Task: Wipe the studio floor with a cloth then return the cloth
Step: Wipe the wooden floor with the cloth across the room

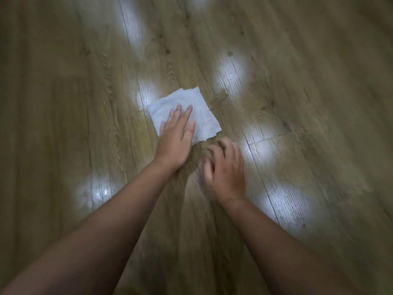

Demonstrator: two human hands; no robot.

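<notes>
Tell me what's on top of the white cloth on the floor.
The left hand lies flat on the cloth, fingers straight. The cloth part and floor beneath are hidden.

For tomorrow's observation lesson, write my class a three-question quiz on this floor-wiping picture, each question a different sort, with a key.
1. True or false: the left hand lies flat on the white cloth.
2. Which best describes the right hand? A) gripping the cloth B) curled, off the cloth, holding nothing C) out of view
3. Fill in: the cloth lies on a ____ plank floor.

Key: 1 true; 2 B; 3 wooden.
</notes>
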